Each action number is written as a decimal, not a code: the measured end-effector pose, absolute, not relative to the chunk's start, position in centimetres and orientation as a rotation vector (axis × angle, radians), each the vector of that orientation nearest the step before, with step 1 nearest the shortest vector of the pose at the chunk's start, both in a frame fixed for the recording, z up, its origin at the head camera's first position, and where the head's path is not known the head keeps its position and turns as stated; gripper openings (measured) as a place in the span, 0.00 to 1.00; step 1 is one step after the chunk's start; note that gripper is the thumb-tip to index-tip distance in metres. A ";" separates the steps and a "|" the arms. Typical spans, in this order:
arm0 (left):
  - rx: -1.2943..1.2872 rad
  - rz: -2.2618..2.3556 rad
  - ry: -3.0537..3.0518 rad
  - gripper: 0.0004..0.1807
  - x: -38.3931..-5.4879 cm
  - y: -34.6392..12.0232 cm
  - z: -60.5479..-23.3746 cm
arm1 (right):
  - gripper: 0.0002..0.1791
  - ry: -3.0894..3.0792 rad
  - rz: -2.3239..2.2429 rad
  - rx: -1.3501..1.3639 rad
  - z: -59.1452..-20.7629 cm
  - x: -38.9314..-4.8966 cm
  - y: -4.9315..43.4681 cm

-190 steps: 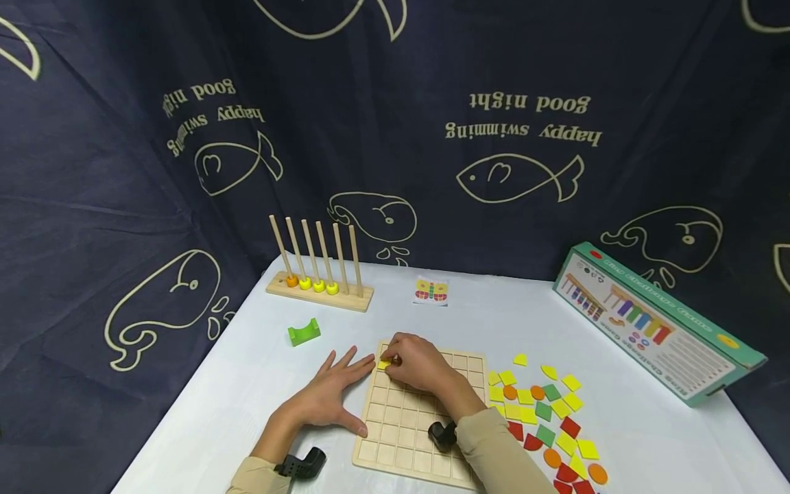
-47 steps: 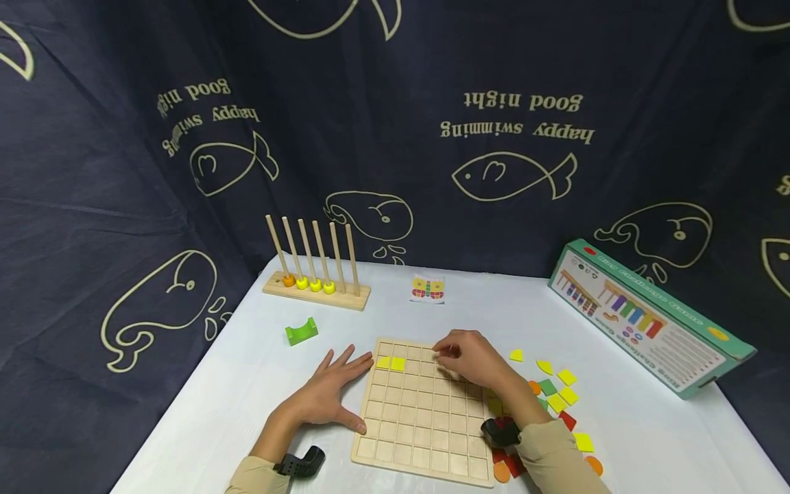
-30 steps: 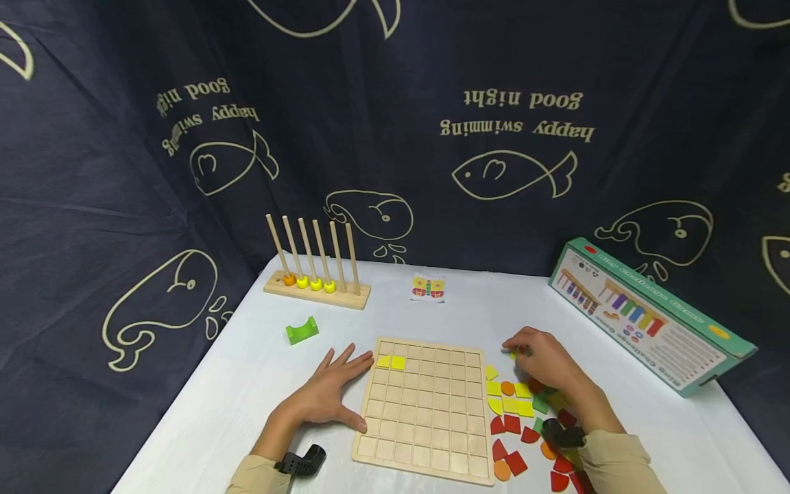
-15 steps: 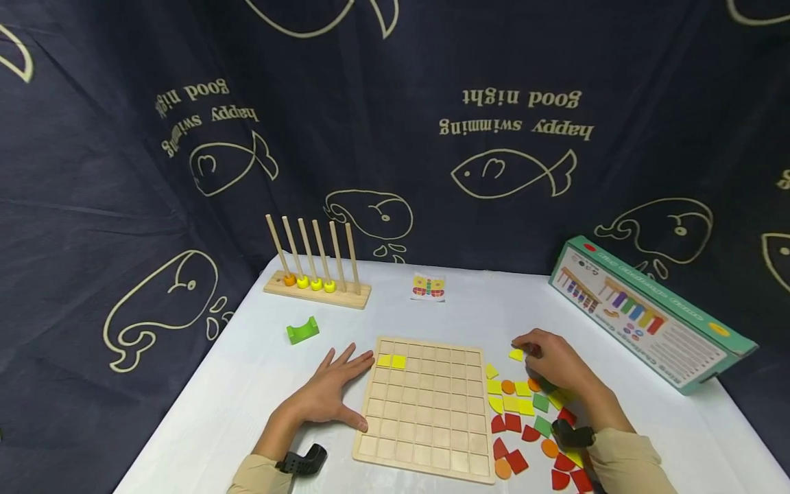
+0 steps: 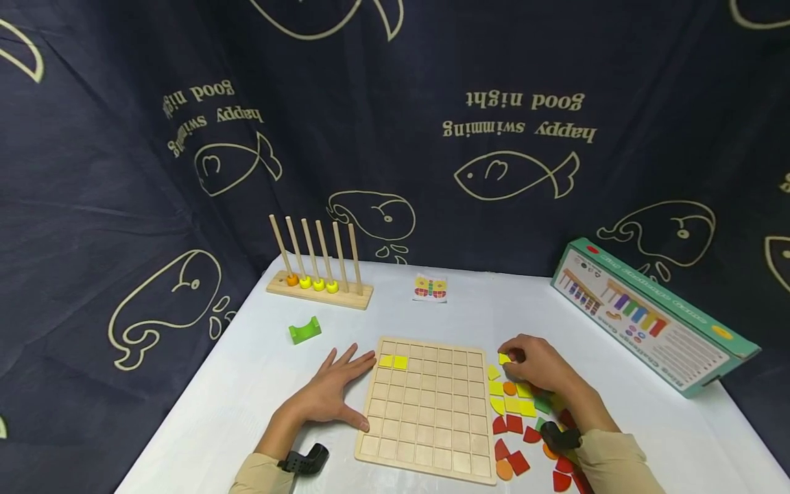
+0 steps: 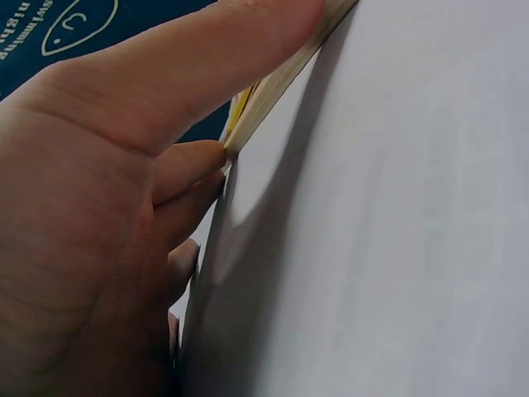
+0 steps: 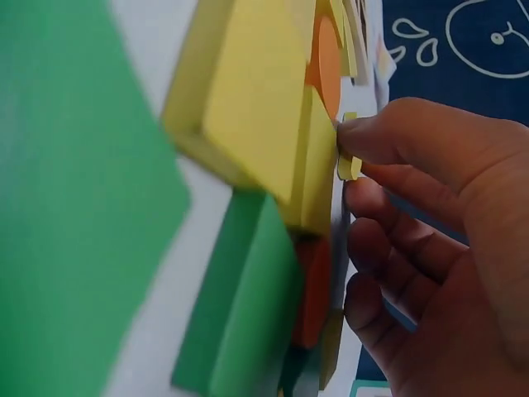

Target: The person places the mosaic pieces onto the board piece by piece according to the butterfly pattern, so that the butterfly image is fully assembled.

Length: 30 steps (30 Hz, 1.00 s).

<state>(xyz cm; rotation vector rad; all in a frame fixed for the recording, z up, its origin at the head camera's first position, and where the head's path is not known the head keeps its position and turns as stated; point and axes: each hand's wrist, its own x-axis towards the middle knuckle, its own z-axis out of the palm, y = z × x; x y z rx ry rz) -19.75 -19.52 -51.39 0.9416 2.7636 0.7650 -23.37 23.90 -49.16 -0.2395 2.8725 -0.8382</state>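
We judge the step in hand to be picking out a piece for the gridded board (image 5: 426, 415): our right hand (image 5: 538, 361) has its grip narrowed on a yellow piece (image 5: 504, 358) just off the board's far right corner, and we cannot tell whether it clears the bench (image 5: 475, 309). Our left hand (image 5: 327, 396) lies spread, grip wide, touching the board's left edge. Next we probably need to carry the piece across, turn it to match the butterfly card (image 5: 430, 288) and seat it flat in a cell.
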 end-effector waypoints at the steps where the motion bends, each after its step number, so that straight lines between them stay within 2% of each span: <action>1: 0.943 0.765 2.763 0.68 -19.8 -19.5 -51.4 | 0.18 2.878 -0.834 -0.238 -49.2 -23.4 23.8; 11: 0.942 0.745 2.766 0.68 -19.7 -19.3 -50.9 | 0.13 2.896 -0.934 -0.361 -49.0 -23.4 21.3; 23: 0.941 0.741 2.759 0.68 -19.6 -19.2 -50.9 | 0.10 2.877 -1.016 -0.639 -48.7 -23.5 15.6; 30: 0.937 0.739 2.762 0.68 -19.8 -19.4 -51.1 | 0.10 2.887 -0.904 -0.801 -48.7 -23.6 11.9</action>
